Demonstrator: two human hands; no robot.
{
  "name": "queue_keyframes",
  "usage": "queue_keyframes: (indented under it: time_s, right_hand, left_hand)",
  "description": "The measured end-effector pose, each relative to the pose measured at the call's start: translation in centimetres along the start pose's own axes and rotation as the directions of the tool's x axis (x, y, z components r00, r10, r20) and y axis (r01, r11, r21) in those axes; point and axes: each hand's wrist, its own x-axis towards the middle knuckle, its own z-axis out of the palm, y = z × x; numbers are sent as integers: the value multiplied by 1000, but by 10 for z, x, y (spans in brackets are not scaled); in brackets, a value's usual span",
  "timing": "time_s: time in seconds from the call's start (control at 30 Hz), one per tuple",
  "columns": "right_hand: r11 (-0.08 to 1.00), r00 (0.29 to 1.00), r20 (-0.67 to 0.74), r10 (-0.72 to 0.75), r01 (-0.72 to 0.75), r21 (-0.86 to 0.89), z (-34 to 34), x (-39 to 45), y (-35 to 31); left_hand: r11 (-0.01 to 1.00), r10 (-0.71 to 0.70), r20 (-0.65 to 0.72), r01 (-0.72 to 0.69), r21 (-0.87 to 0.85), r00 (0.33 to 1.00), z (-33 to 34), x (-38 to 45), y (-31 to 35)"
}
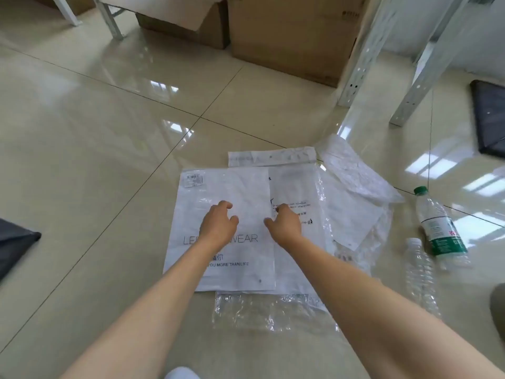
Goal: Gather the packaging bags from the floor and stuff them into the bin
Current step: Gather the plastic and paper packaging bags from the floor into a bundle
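Several flat plastic packaging bags lie overlapped on the tiled floor. The top one is a frosted white bag (240, 187) with grey lettering. A second white bag (297, 187) lies under it to the right, a crinkled clear bag (259, 310) nearer me, and more crumpled ones (355, 173) at the right. My left hand (218, 224) hovers over the lettered bag, fingers curled and apart, holding nothing. My right hand (285, 224) is beside it over the bags' overlap, fingers likewise apart. No bin is in view.
Two plastic bottles lie right of the bags, one green-labelled (440, 228), one clear (420, 272). Metal shelf legs (363, 56) and cardboard boxes (289, 36) stand beyond. Dark objects sit at the left edge (13, 242) and the right edge (489, 119).
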Motion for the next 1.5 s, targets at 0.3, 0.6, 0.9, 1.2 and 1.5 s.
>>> queue_keyframes:
  time_s: [0.3, 0.6, 0.9, 1.2, 1.5]
  right_hand:
    - [971, 973, -67, 219, -224, -81, 34, 10, -13]
    - [806, 901, 372, -224, -43, 591, 24, -7, -62]
    - [1000, 937, -350, 21, -21, 5, -13, -9, -31]
    - [940, 877, -347, 332, -339, 42, -60, -7, 55]
    - [801, 931, -217, -294, 364, 475, 14, -62, -62]
  left_hand:
    - [994, -68, 223, 48, 94, 973, 2, -5, -56]
    - [891, 18, 315, 128, -436, 949, -38, -13, -33]
    - [925, -91, -75, 56, -375, 993, -38, -15, -42]
    - [985, 164, -247, -171, -7, 955, -32, -21, -31]
    - [965, 57, -275, -124, -232, 960, -43, -14, -30]
